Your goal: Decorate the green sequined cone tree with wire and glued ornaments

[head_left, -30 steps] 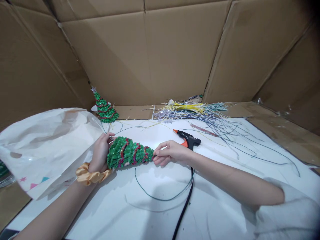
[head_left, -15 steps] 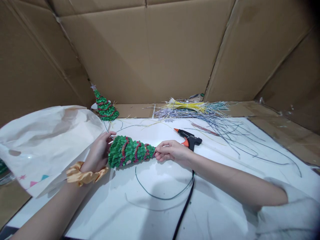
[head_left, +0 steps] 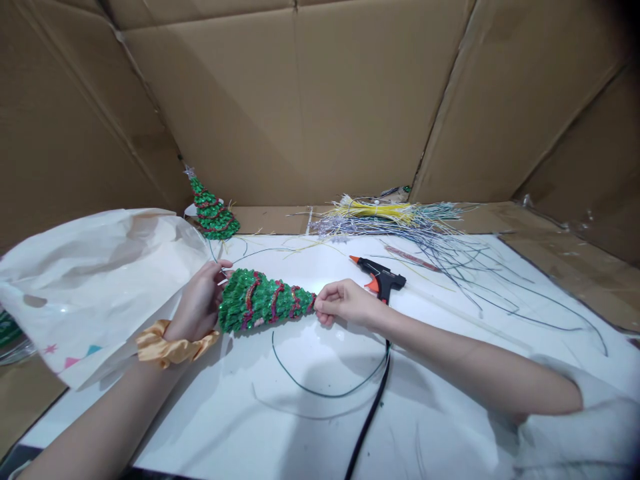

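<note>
"Where's the miniature Christmas tree (head_left: 263,305)?"
"On its side: fingers of the left hand (head_left: 197,303) grasp its base at nine o'clock; those of the right hand (head_left: 349,303) pinch its tip at three."
"Hot-glue gun (head_left: 384,278)?"
"Two o'clock from that tip."

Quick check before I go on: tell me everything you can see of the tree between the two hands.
The green tree is a cone of shiny, tinsel-like tufts, wound with red-purple garland. It is tilted onto its side, wide base toward the left hand, which holds it there; the right hand pinches the narrow tip, hiding its end. Whether it touches the white tabletop below is unclear.
</note>
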The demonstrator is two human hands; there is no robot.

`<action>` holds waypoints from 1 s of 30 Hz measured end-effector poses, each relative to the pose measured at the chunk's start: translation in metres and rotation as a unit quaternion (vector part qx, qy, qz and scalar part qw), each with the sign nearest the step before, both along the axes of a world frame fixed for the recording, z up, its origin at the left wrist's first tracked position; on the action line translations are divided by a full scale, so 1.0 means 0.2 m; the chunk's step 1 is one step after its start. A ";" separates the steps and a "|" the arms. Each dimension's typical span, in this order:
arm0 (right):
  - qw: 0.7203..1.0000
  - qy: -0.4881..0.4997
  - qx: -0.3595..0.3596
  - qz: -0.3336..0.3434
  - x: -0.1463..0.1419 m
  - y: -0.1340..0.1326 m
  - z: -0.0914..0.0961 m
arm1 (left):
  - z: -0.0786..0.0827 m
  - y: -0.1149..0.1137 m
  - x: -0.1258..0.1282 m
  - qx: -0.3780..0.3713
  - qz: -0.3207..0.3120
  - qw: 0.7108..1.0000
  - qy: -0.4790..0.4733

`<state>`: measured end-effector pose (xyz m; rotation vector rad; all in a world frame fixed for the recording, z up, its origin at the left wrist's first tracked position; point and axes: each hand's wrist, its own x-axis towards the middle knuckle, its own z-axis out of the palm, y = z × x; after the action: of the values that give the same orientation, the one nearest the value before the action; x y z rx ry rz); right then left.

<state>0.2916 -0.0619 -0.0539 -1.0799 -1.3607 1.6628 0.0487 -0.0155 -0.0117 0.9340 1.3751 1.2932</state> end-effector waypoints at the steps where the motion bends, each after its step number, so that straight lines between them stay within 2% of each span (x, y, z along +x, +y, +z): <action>1: 1.000 -0.008 0.013 -0.004 0.00 0.00 0.00 | 0.00 0.00 0.00 -0.006 -0.003 1.000 0.001; 8: 0.989 -0.107 0.098 -0.020 0.01 0.00 0.01 | 0.02 -0.03 0.02 0.003 0.013 0.999 0.033; 12: 0.965 -0.196 0.166 -0.044 0.03 -0.01 0.04 | 0.01 -0.04 0.02 0.025 0.012 0.999 0.045; 17: 0.890 -0.346 0.288 -0.070 0.03 -0.02 0.08 | -0.01 -0.04 0.02 0.060 0.006 0.997 0.051; 27: 0.702 -0.563 0.436 -0.015 0.02 -0.05 0.07 | 0.01 -0.06 0.04 0.111 -0.013 0.991 0.076; 30: 0.672 -0.582 0.458 0.012 0.02 -0.05 0.06 | 0.02 -0.07 0.04 0.113 -0.009 0.990 0.089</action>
<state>0.2965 -0.0726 -0.0416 -1.4194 -2.5273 -0.1397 0.0572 -0.0293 -0.0084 1.2384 1.3689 1.3997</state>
